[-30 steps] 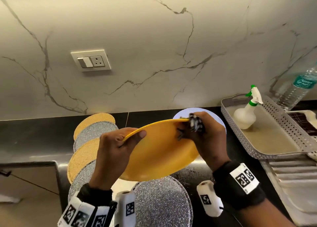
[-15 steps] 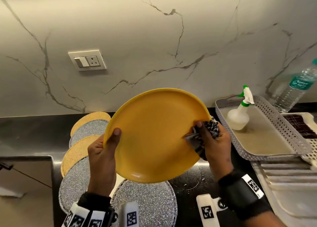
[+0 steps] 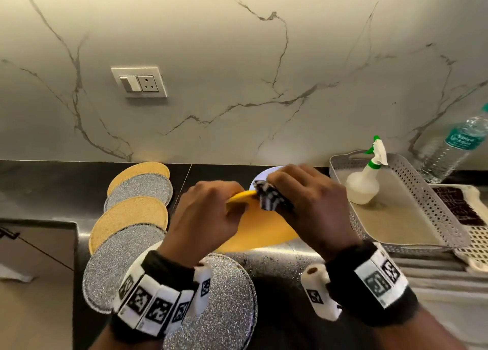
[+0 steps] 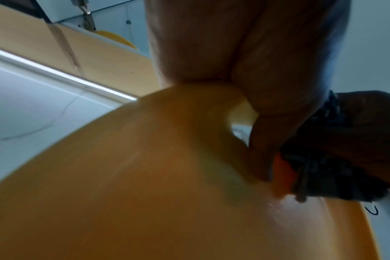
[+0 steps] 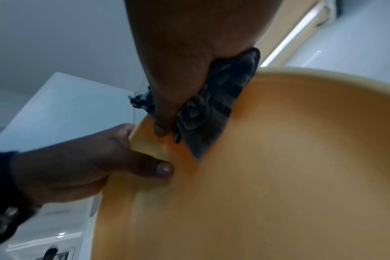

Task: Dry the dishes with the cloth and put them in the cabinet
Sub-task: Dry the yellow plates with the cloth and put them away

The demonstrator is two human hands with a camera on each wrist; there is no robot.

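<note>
A yellow plate [image 3: 260,229] is held above the dark counter, tipped with its far rim away from me. My left hand [image 3: 208,215] grips its far left rim, thumb on the inner face [image 5: 162,169]. My right hand [image 3: 314,204] holds a black-and-white patterned cloth [image 3: 270,197] bunched against the plate's far rim, close beside the left hand. The right wrist view has the cloth [image 5: 214,112] pressed on the plate's orange-yellow face [image 5: 278,167]. A white plate [image 3: 260,176] lies on the counter behind both hands, mostly hidden.
Round gold and silver glitter mats [image 3: 132,212] overlap on the counter at left and in front. A grey perforated tray [image 3: 433,207] at right holds a white spray bottle [image 3: 365,180]. A water bottle [image 3: 456,149] stands at far right. A socket plate [image 3: 138,81] sits on the marble wall.
The plate has tipped from facing me to lying nearly flat and lower. Both hands have come together at its far rim, the cloth sliding from the right side toward the left hand.
</note>
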